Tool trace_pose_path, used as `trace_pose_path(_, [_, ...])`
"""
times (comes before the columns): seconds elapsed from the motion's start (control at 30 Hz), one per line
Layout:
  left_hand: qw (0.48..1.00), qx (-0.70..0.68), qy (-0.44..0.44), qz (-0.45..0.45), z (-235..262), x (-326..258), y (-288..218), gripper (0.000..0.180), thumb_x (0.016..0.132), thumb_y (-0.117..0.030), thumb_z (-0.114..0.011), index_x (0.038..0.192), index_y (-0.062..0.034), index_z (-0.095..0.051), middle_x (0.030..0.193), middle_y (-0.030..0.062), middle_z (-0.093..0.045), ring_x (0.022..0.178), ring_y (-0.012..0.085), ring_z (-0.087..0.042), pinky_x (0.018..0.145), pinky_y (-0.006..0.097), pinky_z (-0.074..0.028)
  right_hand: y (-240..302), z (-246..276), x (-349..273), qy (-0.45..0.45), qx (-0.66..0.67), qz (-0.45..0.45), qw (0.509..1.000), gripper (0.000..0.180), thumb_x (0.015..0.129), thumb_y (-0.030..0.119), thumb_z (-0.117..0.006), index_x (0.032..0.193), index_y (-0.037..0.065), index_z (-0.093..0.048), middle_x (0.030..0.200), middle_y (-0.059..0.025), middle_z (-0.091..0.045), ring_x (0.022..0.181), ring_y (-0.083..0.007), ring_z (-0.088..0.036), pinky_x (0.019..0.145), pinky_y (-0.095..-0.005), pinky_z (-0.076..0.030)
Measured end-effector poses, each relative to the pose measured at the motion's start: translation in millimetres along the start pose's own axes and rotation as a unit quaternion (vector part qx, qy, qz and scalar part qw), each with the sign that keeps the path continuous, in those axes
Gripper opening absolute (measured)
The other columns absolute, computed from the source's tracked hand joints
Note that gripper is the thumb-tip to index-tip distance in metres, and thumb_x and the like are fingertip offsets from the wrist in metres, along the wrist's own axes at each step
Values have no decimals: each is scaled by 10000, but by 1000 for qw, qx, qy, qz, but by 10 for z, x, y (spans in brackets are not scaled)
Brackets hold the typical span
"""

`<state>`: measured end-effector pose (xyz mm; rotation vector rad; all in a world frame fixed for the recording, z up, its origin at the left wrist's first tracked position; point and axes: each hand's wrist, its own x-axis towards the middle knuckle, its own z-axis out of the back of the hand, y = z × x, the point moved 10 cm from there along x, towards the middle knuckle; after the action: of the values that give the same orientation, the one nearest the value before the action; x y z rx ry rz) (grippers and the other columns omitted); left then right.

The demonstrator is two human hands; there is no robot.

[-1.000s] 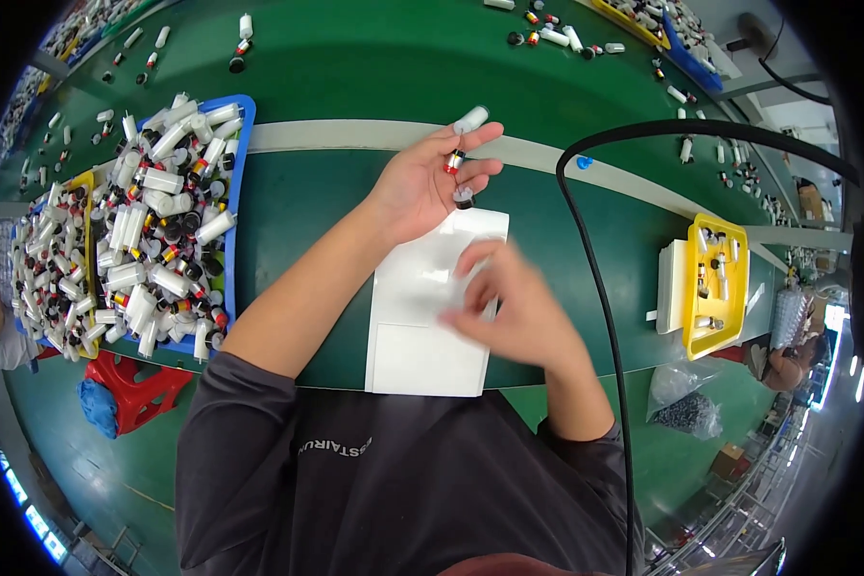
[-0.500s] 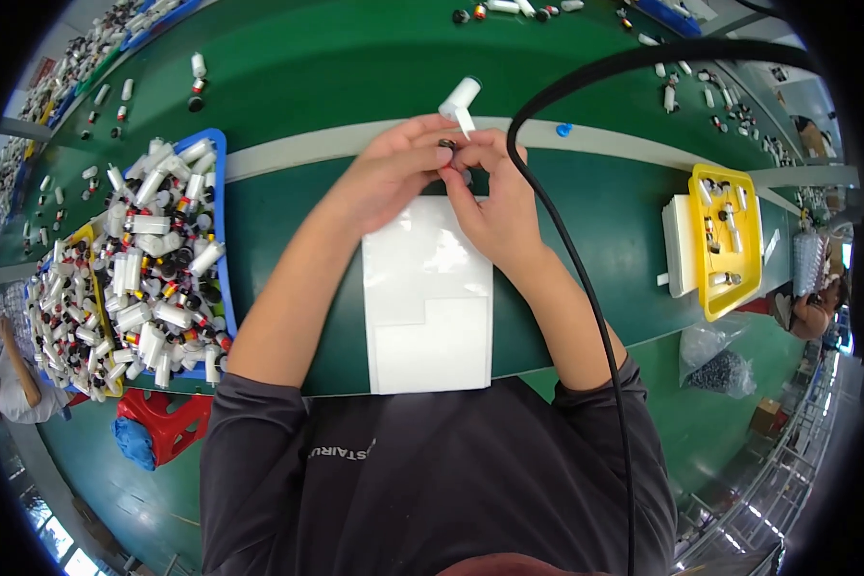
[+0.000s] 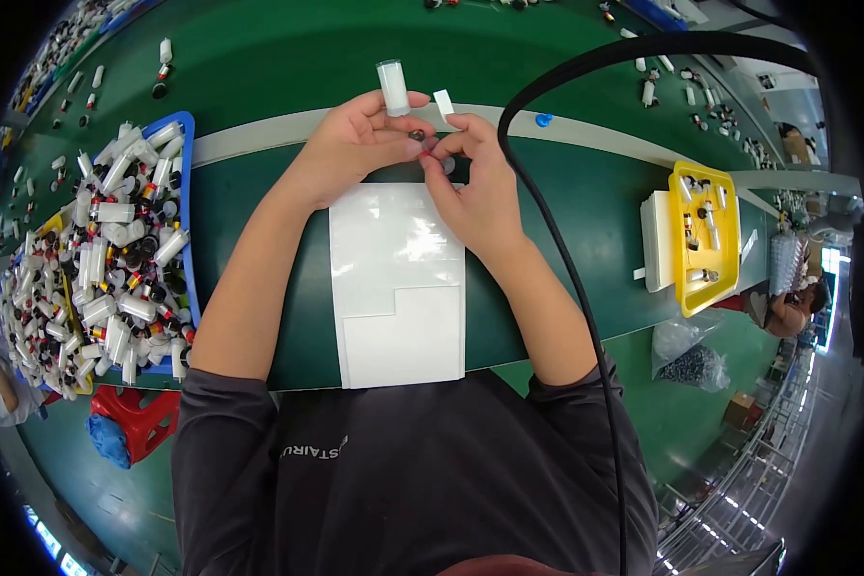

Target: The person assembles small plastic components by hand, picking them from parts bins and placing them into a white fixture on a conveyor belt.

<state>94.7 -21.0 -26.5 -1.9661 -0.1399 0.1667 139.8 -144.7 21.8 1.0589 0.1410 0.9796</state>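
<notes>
- The left hand (image 3: 355, 144) is at the near side of the pale strip (image 3: 254, 136) across the desk (image 3: 230, 226); its grip is closed, with a white tube (image 3: 393, 88) caught between the fingers.
- This tube stands almost upright, slightly tilted, above the fingers.
- A small dark part (image 3: 417, 135) is at the left thumb tip, between the two hands.
- The right hand (image 3: 478, 182) is just beside; its fingers are bent, with thumb and fingertip near together, but what this grip pinches I cannot tell.
- A flat white piece (image 3: 444, 106) rises at the right fingers, apart from the tube.
- White sheets (image 3: 403, 341) lie on the desk, between the forearms.
- To the left, a blue tray (image 3: 188, 192) is heaped with similar tubes and small parts.
- To the right, a yellow tray (image 3: 680, 250) carries only some pieces.
</notes>
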Motion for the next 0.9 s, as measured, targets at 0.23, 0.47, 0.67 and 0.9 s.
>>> trace_pose_path(0.23, [999,0,-46,17,30,27,34,449,936,42,-632,1374,-5,-546,1196,143,-664,1049,200,-693,958,345,-585,-59,-58,-42,-14,-25,47,998,523,871,-67,-675,1324,33,-433,876,-86,-655,844,-184,-651,816,-317,-514])
trace_pose_path(0.47, [1000,-4,-23,0,61,42,50,461,933,44,-639,1380,-12,-541,1222,132,-646,1077,191,-681,971,315,-568,98,209,30,-130,-38,126,983,319,845,-11,-726,1139,28,-609,920,-88,-638,890,-205,-644,771,-319,-519])
trace_pose_path(0.67, [1000,25,-17,1,0,15,45,473,923,67,-630,1379,-24,-546,1227,126,-645,1083,185,-679,990,311,-552,-455,170,78,-77,251,-140,955,145,918,58,-731,1030,5,-657,883,-26,-685,753,-89,-641,717,-227,-516])
trace_pose_path(0.9, [999,39,-15,3,-24,19,36,478,912,104,-595,1369,-30,-556,1253,126,-646,1109,183,-675,985,294,-548,-659,-121,117,43,339,-229,911,130,923,115,-716,989,8,-687,826,-20,-669,733,-82,-597,677,-222,-473])
